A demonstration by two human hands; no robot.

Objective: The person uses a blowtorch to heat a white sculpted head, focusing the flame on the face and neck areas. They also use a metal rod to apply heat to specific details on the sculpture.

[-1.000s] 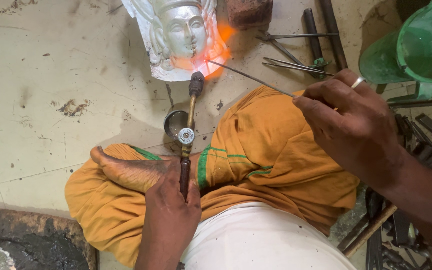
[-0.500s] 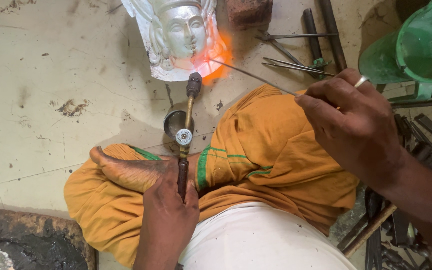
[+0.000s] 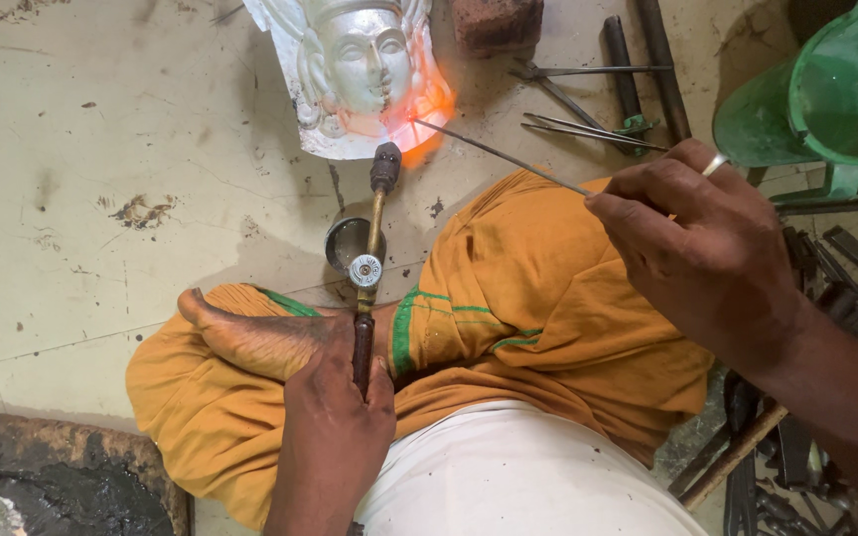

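We see the left hand [image 3: 335, 432] wrapped tight around the dark handle of a gas torch [image 3: 369, 260]. The torch points up and away from us, and its black tip sits just below a silver metal face [image 3: 355, 74] that lies on the pale floor [image 3: 101, 129]. The lower right edge of the face glows bright orange. The right hand [image 3: 712, 243] has its fingers pinched together on a thin metal rod [image 3: 499, 156]. The rod slants up to the left, and its far end sits right at the glowing spot. A small round metal cup [image 3: 346, 243] stands on the floor just beside the torch. Orange cloth [image 3: 538, 318] covers the folded legs under both hands. Long metal tools [image 3: 598, 99] lie on the floor near a green bucket [image 3: 826, 94] at the top right.
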